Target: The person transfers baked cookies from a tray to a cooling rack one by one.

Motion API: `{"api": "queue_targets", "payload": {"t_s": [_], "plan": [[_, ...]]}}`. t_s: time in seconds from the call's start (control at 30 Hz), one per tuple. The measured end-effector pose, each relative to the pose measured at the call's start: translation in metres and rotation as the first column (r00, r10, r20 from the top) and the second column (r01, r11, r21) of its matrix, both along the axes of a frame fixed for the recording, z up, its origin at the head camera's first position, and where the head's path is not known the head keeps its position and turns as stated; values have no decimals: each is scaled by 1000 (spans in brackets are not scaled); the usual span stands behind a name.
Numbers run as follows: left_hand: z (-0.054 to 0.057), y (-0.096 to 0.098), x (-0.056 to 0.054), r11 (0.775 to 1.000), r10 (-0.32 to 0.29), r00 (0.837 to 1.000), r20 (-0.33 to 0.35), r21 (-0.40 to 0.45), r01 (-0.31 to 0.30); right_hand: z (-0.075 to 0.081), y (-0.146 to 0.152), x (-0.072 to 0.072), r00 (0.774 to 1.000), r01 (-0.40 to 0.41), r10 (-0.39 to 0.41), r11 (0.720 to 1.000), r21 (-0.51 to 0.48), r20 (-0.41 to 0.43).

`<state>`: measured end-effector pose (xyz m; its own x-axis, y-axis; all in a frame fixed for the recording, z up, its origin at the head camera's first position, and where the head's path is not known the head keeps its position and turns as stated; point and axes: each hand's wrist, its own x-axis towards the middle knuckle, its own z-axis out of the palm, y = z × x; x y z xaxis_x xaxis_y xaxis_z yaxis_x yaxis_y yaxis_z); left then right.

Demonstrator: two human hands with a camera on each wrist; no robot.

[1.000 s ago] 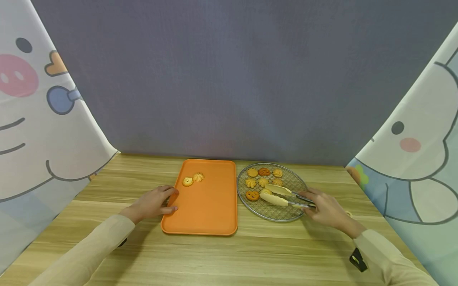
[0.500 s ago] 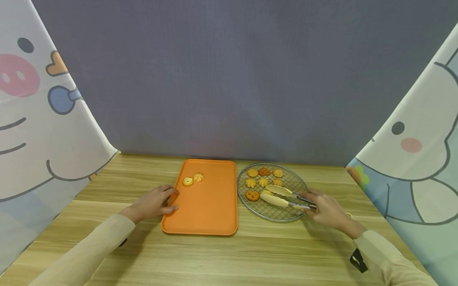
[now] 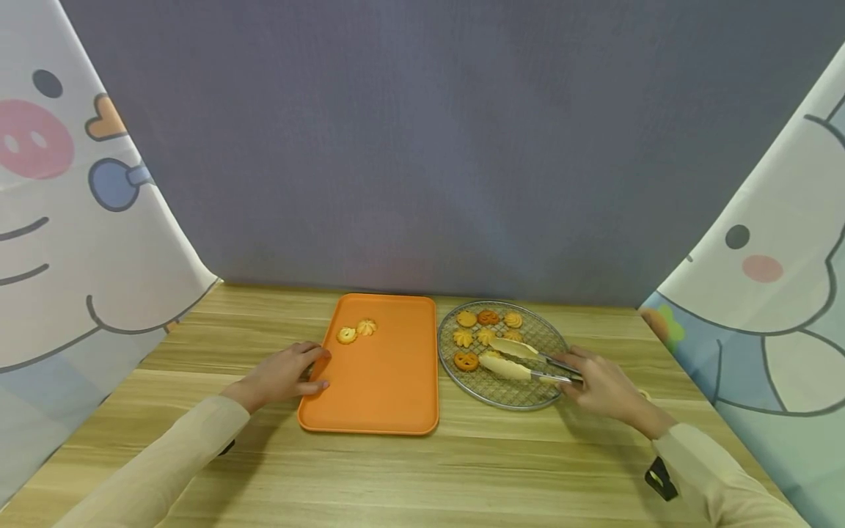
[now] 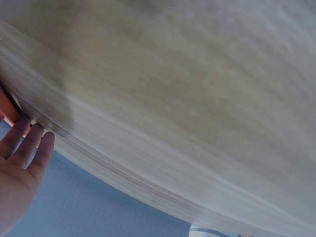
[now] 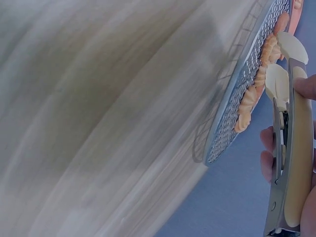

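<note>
My left hand [image 3: 280, 374] rests at the left edge of an orange tray [image 3: 389, 396], its fingertips and thumb at the rim. Two pale cookies, one ring-shaped [image 3: 346, 335] and one fluted [image 3: 366, 327], lie near the tray's upper left. With my right hand [image 3: 597, 385] I grip metal tongs [image 3: 508, 367] with cream tips, held over a round wire rack [image 3: 502, 400]. The tips stand apart around a mostly hidden cookie in the rack's front row. Beside it lies a brown pretzel-shaped cookie [image 3: 466, 361].
Several more cookies stand in rows on the rack, among them a brown pretzel cookie [image 3: 488, 317] and a swirled one [image 3: 512, 320]. A wooden table [image 3: 396, 484] carries everything. Behind it rises a grey panel [image 3: 422, 161], with cartoon-printed cloths at both sides.
The tongs' tips have shifted very slightly away from me over the rack, and less of the cookie between them shows. My left hand and the tray have stayed in place.
</note>
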<state>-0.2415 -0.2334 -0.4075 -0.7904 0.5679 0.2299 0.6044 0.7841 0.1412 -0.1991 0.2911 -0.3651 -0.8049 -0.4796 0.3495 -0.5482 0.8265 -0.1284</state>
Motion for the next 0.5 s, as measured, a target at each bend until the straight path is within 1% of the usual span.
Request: {"api": "queue_targets", "payload": {"t_s": [0.1, 0.3, 0.5], "plan": [[-1, 0, 0, 1000, 2, 1000, -1, -2, -2, 2, -2, -1, 1000, -5, 5, 1000, -1, -2], [-1, 0, 0, 1000, 12, 1000, 9, -7, -12, 2, -6, -5, 999, -21, 22, 1000, 15, -47], [-1, 0, -1, 1000, 7, 1000, 0, -9, -7, 3, -18, -10, 997, -13, 16, 999, 41, -74]]}}
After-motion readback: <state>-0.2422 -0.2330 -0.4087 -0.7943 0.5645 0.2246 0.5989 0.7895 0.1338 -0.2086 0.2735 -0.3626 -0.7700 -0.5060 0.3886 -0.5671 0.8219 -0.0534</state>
